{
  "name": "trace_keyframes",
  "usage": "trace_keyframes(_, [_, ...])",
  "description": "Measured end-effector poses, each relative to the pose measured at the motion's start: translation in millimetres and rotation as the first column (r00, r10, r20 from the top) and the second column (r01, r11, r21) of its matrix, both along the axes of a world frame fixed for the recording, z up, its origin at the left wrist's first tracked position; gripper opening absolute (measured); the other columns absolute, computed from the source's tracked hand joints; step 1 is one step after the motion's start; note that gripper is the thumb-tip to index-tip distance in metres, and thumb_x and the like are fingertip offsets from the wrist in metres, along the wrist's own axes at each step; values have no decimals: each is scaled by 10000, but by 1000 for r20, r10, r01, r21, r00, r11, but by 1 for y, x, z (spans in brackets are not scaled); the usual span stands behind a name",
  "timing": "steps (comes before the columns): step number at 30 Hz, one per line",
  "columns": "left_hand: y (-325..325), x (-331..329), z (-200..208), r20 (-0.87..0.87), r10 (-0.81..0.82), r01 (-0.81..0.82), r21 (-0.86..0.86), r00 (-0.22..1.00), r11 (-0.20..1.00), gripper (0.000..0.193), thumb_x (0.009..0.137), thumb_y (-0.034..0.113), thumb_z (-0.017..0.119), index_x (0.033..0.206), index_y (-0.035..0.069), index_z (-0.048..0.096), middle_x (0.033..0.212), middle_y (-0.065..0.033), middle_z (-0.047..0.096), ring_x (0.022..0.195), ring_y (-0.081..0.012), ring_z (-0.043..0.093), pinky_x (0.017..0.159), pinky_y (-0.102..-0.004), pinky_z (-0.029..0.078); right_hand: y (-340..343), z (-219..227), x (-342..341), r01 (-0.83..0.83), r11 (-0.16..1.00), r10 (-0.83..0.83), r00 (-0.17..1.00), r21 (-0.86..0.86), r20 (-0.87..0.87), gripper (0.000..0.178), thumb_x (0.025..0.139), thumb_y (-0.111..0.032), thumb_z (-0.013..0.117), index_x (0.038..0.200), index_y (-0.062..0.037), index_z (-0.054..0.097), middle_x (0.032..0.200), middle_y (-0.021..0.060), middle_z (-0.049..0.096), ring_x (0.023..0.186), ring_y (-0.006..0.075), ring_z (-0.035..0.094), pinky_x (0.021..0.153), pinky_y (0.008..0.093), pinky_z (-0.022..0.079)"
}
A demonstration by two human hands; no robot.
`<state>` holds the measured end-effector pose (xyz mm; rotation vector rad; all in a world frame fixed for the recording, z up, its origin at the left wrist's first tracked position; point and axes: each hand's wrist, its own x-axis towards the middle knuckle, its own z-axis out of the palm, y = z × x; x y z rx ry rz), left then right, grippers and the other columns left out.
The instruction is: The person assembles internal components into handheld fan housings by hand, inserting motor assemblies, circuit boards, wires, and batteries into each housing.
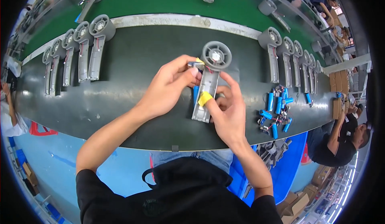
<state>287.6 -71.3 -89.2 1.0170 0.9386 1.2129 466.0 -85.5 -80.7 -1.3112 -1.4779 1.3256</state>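
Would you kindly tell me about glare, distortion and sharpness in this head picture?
In the head view, the table shows hazy glare toward the left; its near edge and the white strip beyond bow outward through fisheye distortion; the held grey fan looks fairly sharp; black fills the corners.

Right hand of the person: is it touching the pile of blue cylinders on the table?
Apart. In the head view, a strip of dark tabletop shows between the right hand and the blue cylinders.
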Motion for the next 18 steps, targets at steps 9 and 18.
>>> trace_keyframes(9, [170, -85, 14, -271, 630, -562, 291, 728, 774, 270, 930, 141, 529, 1115, -43, 597, 831, -102, 669, 792, -178, 634, 737, -320, 485, 205, 6, -130, -125, 861, 39, 983, 493, 180, 537, 841, -141, 640, 1300, 108, 514, 813, 155, 708, 656, 186, 678, 572, 331, 509])
trace_keyframes(18, [232, -113, 18, -834, 543, -412, 462, 100, 785, 285, 864, 190, 541, 1039, 19, 687, 1025, -238, 683, 1031, -419, 626, 902, -489, 484, 259, -16, -153, -135, 811, -151, 892, 570, 425, 424, 824, -173, 657, 1170, 70, 623, 911, 199, 715, 866, 368, 687, 797, 438, 525])
